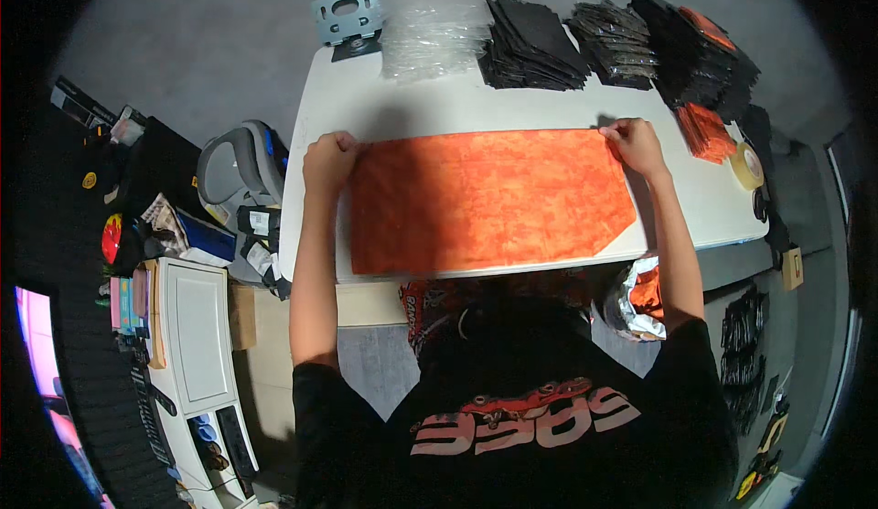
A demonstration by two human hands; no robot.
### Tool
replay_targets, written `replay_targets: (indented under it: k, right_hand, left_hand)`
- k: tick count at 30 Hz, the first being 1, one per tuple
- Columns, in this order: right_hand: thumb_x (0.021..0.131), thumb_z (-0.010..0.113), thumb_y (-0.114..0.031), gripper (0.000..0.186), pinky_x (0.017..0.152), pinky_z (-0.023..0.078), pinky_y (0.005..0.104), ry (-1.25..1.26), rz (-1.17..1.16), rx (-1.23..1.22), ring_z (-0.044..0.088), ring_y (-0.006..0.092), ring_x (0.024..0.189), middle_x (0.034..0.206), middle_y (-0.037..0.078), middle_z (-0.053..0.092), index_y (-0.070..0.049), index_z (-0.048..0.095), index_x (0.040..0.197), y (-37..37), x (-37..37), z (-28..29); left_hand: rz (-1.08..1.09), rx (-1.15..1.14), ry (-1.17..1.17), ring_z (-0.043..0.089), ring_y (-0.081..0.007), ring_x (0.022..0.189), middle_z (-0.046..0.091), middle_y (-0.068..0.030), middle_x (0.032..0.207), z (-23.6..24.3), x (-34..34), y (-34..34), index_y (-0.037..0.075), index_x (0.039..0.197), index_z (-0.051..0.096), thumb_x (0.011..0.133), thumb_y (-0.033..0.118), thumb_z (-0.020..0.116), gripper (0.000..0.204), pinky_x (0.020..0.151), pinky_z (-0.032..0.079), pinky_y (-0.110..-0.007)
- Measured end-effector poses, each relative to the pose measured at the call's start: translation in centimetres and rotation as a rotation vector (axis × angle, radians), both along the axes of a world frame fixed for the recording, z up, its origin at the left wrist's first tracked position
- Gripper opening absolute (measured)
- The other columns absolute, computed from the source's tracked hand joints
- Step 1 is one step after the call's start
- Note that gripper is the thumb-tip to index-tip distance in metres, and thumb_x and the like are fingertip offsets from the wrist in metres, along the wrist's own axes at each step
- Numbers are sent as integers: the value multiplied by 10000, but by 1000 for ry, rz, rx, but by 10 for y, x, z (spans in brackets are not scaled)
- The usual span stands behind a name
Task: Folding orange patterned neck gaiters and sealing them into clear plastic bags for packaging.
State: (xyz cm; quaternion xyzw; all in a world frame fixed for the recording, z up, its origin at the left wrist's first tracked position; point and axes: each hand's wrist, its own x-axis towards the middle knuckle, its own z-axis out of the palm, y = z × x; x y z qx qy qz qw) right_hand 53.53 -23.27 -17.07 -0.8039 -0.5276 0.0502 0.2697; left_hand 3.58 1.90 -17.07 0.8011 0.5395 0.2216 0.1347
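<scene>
An orange sheet [494,198] with a mottled surface lies spread on the white table [366,97], with a clipped lower right corner and a shadow over its left part. My left hand [332,157] pinches its upper left corner, fingers curled. My right hand [636,145] pinches the upper right corner between thumb and fingers. Both forearms reach in from the near edge, along the sides of the sheet.
Along the back stand a metal bracket [346,17], clear plastic packs [434,41] and black stacks [530,42]. At right lie orange bundles [704,132] and a tape roll [747,165]. A foil bag [631,299] is below; a chair [238,171] is left.
</scene>
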Motion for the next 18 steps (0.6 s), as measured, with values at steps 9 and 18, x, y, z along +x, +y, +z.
replay_targets:
  k: [9,18]
  right_hand:
    - [985,728,-311,310,684,540,364,206,1,362,671,180,672,766,107,743,-4,774,984,43,5,-14]
    - [991,706,-113,137,675,497,255,52,59,741,642,92,769,892,77,756,7,771,988,-38,-33,76]
  left_hand:
    - [65,148,-71,718,-415,820,753,-179,856,8,25,16,89,863,782,924,384,697,313,756,560,-515]
    - [86,262,-454,622,-133,651,732,-56,746,61,-24,-18,41,932,796,864,237,845,213,636,493,-288]
